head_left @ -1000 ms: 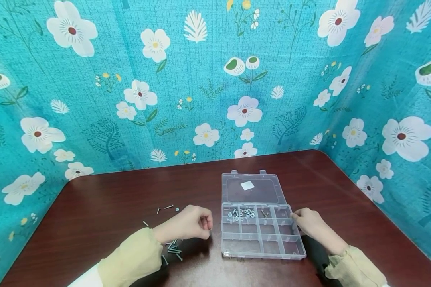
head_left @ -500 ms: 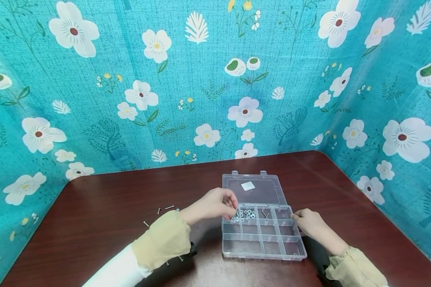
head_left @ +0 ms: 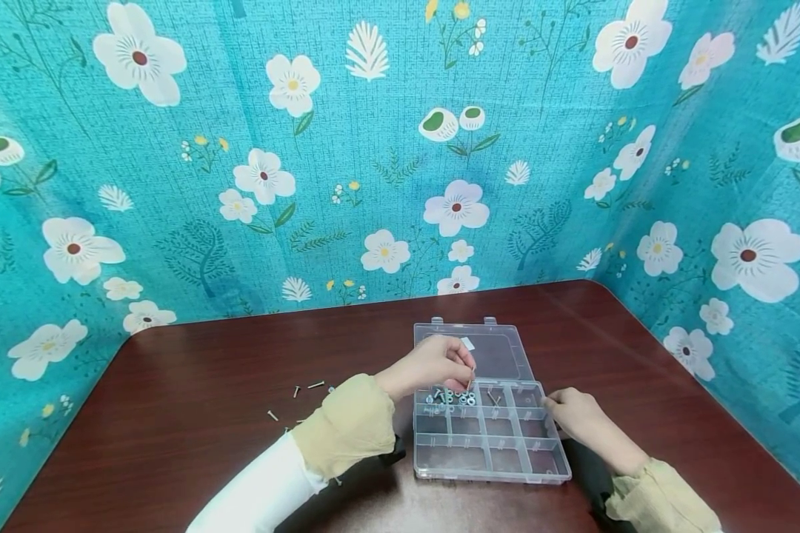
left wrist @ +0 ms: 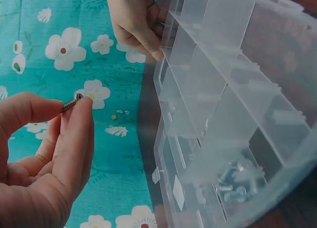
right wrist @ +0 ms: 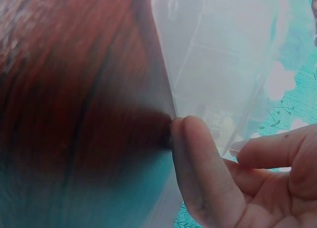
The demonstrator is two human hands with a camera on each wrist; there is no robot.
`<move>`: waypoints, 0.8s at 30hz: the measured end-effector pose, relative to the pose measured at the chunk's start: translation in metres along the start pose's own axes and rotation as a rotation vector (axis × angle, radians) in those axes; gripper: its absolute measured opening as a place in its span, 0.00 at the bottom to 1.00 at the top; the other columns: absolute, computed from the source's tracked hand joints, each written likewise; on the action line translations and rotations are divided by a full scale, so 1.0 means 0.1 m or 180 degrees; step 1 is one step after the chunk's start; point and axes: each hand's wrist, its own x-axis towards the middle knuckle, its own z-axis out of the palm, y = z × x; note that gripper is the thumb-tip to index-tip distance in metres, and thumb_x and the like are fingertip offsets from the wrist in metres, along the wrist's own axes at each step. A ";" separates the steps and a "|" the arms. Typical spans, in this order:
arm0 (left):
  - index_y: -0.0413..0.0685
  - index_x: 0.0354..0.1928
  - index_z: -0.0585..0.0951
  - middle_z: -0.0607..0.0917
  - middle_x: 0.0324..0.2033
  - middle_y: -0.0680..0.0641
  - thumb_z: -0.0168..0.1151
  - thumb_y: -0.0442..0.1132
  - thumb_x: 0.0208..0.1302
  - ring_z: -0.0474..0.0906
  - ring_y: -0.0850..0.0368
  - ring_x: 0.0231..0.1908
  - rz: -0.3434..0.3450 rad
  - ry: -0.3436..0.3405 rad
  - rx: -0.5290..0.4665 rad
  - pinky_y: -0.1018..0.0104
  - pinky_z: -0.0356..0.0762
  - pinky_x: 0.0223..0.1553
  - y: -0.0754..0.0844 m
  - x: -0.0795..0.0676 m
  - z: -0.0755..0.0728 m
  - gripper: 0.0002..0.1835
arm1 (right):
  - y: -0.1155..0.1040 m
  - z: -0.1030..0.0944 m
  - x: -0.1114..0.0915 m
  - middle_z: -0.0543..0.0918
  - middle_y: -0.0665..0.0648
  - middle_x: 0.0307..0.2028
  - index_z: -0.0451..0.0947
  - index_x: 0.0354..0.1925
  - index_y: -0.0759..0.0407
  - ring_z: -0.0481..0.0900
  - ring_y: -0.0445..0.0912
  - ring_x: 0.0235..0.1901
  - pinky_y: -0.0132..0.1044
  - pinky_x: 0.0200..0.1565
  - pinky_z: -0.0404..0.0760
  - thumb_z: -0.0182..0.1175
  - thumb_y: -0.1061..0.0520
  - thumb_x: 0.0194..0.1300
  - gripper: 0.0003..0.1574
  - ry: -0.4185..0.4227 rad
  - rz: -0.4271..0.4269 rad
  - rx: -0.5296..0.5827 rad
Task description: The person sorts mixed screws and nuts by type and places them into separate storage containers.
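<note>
Between thumb and fingertips my left hand (head_left: 433,364) pinches a small screw (left wrist: 72,103), above the back row of a clear plastic compartment box (head_left: 450,474). The box's lid (head_left: 507,355) lies folded back, away from me. My right hand (head_left: 581,420) grips the box's right side wall, its thumb (left wrist: 154,52) at the rim. Bolts and nuts (head_left: 463,398) sit in the back-left compartments. A couple of screws (head_left: 493,398) lie in the one to their right. In the right wrist view, fingers (right wrist: 200,148) press against the clear wall.
Loose screws (head_left: 272,416) are scattered on the dark wooden table (head_left: 240,355) left of the box, some hidden by my left sleeve (head_left: 350,426). A blue floral curtain (head_left: 347,163) stands behind the table and along its sides.
My left hand has moved from beside the box, right and away from me, to over its back row. The right hand has stayed at the box's side.
</note>
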 end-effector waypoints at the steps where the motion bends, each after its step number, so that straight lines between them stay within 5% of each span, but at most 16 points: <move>1: 0.34 0.30 0.77 0.79 0.21 0.47 0.60 0.27 0.52 0.78 0.59 0.20 -0.0001 0.0007 -0.0029 0.66 0.79 0.30 0.01 0.02 0.01 0.04 | 0.00 0.00 0.00 0.78 0.62 0.27 0.72 0.41 0.82 0.80 0.50 0.27 0.41 0.29 0.79 0.45 0.61 0.64 0.21 0.0009 0.0002 -0.0014; 9: 0.31 0.30 0.77 0.80 0.20 0.45 0.61 0.26 0.53 0.79 0.57 0.20 -0.0059 0.0104 -0.0061 0.66 0.79 0.28 0.01 0.23 0.16 0.04 | -0.01 -0.01 0.00 0.79 0.62 0.26 0.74 0.40 0.80 0.80 0.49 0.25 0.40 0.28 0.79 0.46 0.61 0.64 0.20 0.0033 -0.0033 -0.0088; 16: 0.32 0.30 0.78 0.80 0.20 0.45 0.61 0.26 0.53 0.80 0.56 0.21 -0.0215 0.0212 0.0252 0.70 0.78 0.26 -0.07 0.39 0.30 0.03 | 0.01 0.01 0.00 0.78 0.62 0.26 0.73 0.40 0.81 0.80 0.50 0.25 0.41 0.27 0.79 0.46 0.61 0.64 0.20 0.0038 -0.0008 -0.0048; 24: 0.39 0.30 0.78 0.80 0.19 0.49 0.61 0.29 0.52 0.81 0.54 0.25 -0.0143 0.0078 0.0959 0.72 0.76 0.28 -0.05 0.33 0.13 0.03 | 0.00 -0.01 0.00 0.78 0.57 0.22 0.74 0.40 0.80 0.80 0.48 0.24 0.40 0.27 0.79 0.46 0.60 0.64 0.20 0.0015 -0.0028 -0.0092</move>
